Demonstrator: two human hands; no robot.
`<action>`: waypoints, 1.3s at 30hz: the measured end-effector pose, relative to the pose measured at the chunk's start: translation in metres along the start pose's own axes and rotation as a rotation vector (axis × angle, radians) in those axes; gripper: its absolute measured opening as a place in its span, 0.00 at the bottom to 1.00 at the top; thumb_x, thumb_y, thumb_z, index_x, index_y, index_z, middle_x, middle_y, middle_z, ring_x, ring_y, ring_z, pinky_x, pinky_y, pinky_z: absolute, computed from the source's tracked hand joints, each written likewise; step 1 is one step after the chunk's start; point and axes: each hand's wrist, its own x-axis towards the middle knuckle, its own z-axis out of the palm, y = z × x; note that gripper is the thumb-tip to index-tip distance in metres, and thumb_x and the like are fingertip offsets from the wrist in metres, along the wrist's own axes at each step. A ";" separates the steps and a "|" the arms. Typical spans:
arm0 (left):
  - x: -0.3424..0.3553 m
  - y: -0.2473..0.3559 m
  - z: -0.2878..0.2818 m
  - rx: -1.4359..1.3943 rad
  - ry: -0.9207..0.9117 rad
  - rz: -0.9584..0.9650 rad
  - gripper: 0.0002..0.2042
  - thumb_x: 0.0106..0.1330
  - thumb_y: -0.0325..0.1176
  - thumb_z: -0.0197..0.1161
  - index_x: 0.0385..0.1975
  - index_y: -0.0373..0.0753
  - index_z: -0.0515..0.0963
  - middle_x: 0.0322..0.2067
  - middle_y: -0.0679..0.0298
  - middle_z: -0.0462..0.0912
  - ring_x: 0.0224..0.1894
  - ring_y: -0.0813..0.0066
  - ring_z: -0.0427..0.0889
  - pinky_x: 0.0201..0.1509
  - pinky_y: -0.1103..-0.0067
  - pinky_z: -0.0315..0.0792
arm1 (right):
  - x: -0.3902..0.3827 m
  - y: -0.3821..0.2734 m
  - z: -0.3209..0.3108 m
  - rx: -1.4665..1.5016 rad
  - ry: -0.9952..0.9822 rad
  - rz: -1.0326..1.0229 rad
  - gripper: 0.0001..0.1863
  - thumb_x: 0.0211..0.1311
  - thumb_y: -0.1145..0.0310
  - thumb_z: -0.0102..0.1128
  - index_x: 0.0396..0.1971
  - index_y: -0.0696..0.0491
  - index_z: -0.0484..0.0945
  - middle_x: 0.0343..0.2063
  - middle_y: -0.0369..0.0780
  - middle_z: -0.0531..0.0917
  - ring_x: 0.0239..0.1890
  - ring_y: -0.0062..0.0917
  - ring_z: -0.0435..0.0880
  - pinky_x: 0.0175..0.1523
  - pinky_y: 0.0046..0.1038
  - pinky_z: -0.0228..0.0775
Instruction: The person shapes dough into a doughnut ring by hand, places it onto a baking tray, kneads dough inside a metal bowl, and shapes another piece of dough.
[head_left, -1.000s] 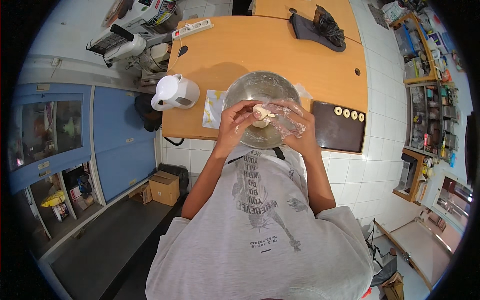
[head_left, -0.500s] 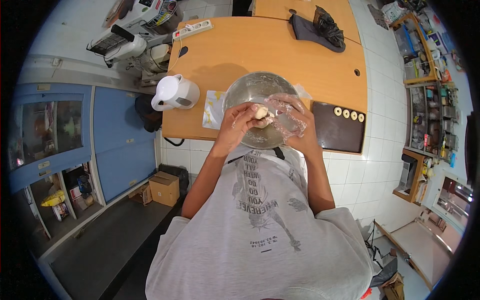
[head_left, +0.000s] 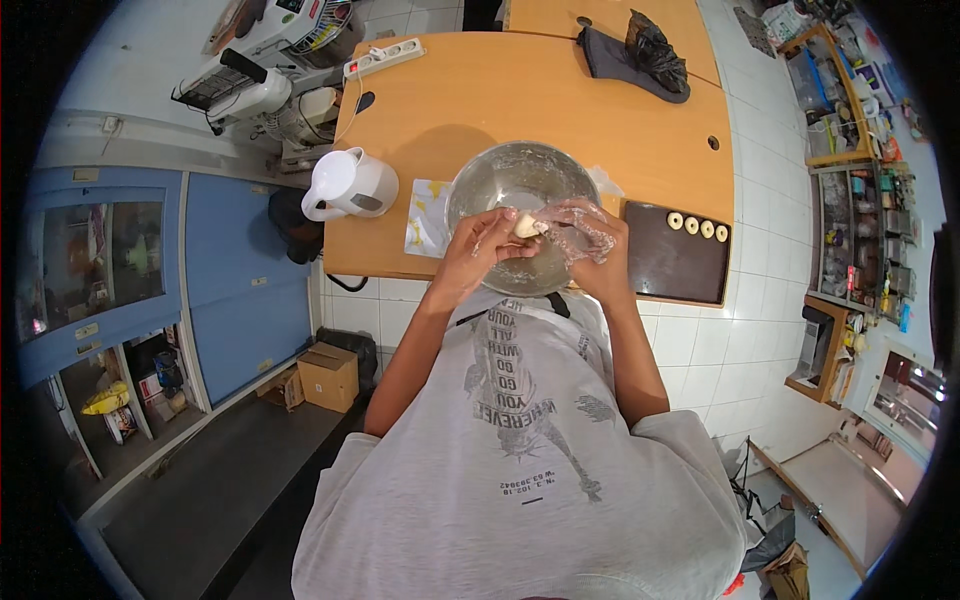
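Above a steel mixing bowl (head_left: pixel 470 175), a small lump of pale dough (head_left: pixel 526 227) is between my two hands. My left hand (head_left: pixel 478 243), bare with a few floury smears, grips the lump in its fingers and thumb. A clear plastic glove spotted with white dough covers my right hand (head_left: pixel 597 245); its fingertips pinch the lump from the right side. To the right lies a dark baking tray (head_left: pixel 675 268), with several small dough rings (head_left: pixel 692 227) in a row near its far edge.
A white electric kettle (head_left: pixel 365 185) and a yellow-marked white sheet (head_left: pixel 425 215) are left of the bowl on the wooden table (head_left: pixel 520 90). Farther back are a power strip (head_left: pixel 385 58) and a dark cap (head_left: pixel 620 70) with a black plastic bag (head_left: pixel 657 55).
My right hand has closed in, its spread fingers now drawn together at the dough. The lump looks smaller and more compact. My left hand stays almost in place.
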 end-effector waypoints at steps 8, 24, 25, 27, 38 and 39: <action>-0.004 0.000 0.001 0.003 0.049 0.209 0.19 0.78 0.32 0.59 0.64 0.29 0.73 0.58 0.54 0.80 0.61 0.67 0.80 0.65 0.68 0.80 | 0.000 -0.010 0.017 0.352 0.094 0.203 0.15 0.62 0.84 0.67 0.48 0.57 0.87 0.51 0.40 0.81 0.52 0.26 0.85 0.56 0.27 0.82; -0.007 -0.001 -0.002 0.101 0.099 0.259 0.19 0.71 0.24 0.67 0.61 0.30 0.77 0.52 0.60 0.85 0.55 0.74 0.83 0.62 0.77 0.77 | 0.000 -0.010 0.011 0.114 0.019 0.097 0.17 0.55 0.77 0.74 0.46 0.56 0.87 0.49 0.43 0.86 0.51 0.37 0.87 0.55 0.33 0.79; -0.008 0.004 -0.003 0.138 0.072 0.211 0.22 0.69 0.22 0.67 0.62 0.30 0.76 0.56 0.57 0.83 0.58 0.72 0.82 0.65 0.75 0.76 | 0.000 -0.012 0.012 0.197 0.042 0.183 0.17 0.55 0.77 0.74 0.46 0.57 0.87 0.49 0.44 0.86 0.51 0.37 0.87 0.55 0.33 0.79; -0.009 0.006 -0.004 0.175 0.044 0.164 0.24 0.67 0.20 0.68 0.64 0.30 0.75 0.59 0.55 0.82 0.61 0.70 0.80 0.68 0.72 0.75 | -0.003 -0.009 0.017 0.238 0.052 0.200 0.17 0.55 0.76 0.74 0.46 0.57 0.87 0.48 0.44 0.86 0.51 0.36 0.87 0.55 0.33 0.79; -0.011 0.000 -0.013 0.195 -0.014 0.200 0.21 0.68 0.25 0.71 0.59 0.27 0.77 0.53 0.56 0.84 0.57 0.72 0.82 0.65 0.76 0.76 | 0.009 -0.026 -0.015 -0.047 -0.203 -0.058 0.20 0.56 0.78 0.72 0.51 0.54 0.87 0.55 0.43 0.86 0.57 0.40 0.85 0.64 0.39 0.75; -0.010 0.001 -0.014 0.195 -0.015 0.200 0.21 0.68 0.25 0.71 0.59 0.27 0.77 0.53 0.56 0.84 0.57 0.72 0.82 0.65 0.76 0.76 | 0.008 -0.024 -0.016 -0.075 -0.224 -0.077 0.21 0.56 0.78 0.71 0.52 0.53 0.87 0.55 0.43 0.86 0.58 0.41 0.84 0.65 0.39 0.75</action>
